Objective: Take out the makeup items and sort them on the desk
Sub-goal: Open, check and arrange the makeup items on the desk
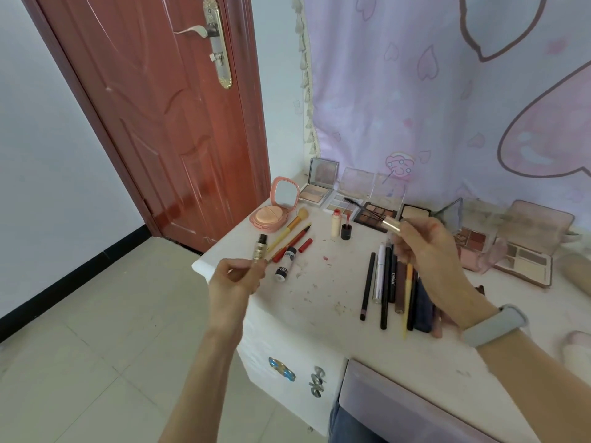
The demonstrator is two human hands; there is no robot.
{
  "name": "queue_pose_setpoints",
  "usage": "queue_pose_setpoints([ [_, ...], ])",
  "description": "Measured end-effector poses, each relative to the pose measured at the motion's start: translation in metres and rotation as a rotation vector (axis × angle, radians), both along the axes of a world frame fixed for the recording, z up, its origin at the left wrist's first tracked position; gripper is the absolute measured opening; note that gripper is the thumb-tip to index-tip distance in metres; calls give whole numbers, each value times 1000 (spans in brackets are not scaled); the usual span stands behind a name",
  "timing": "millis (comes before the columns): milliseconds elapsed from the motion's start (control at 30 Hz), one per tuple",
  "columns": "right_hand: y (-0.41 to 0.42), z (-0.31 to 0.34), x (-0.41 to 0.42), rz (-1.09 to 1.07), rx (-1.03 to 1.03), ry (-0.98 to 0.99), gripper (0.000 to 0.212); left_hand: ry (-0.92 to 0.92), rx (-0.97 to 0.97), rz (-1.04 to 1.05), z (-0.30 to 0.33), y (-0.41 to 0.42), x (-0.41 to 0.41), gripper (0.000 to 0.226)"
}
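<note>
My left hand (pixel 235 278) pinches a gold mascara tube (pixel 259 249) with a black neck, held upright over the desk's left corner. My right hand (pixel 428 247) grips the tube's gold cap (pixel 391 223), and its thin wand with a dark brush (pixel 353 202) points left toward the palettes. On the white desk (pixel 319 292) a row of pencils and liners (pixel 388 282) lies side by side below my right hand. Left of the middle lie a yellow brush (pixel 292 227), a red pencil (pixel 289 243) and a small dark-capped bottle (pixel 284 266).
A pink cushion compact (pixel 275 207) stands open at the desk's back left. Several open palettes (pixel 374 215) line the back edge by the purple curtain (pixel 447 91). A cream bottle (pixel 335 223) and a red lip tint (pixel 346 230) stand mid-desk. A red door (pixel 166 123) is on the left.
</note>
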State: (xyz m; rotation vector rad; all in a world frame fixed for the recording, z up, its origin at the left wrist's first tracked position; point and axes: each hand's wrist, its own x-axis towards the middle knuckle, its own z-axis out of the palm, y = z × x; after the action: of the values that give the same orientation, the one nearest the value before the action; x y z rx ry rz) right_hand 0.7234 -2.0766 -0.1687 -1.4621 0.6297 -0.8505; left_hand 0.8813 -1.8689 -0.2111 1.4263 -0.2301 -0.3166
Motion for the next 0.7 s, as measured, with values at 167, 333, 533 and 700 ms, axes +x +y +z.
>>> queue_pose_setpoints([
  [167,18,-10,9,-14,5,96,12,-601,458,5,-8,-31,-23,18],
  [333,21,-23,3,-46,-167,311,12,-1008,818,14,-14,-57,-29,17],
  [533,27,-28,3,-57,-343,473,18,-1204,999,114,-9,-66,-28,30],
  [700,28,-34,12,-3,-408,522,18,-1198,1097,208,-8,-69,-21,29],
])
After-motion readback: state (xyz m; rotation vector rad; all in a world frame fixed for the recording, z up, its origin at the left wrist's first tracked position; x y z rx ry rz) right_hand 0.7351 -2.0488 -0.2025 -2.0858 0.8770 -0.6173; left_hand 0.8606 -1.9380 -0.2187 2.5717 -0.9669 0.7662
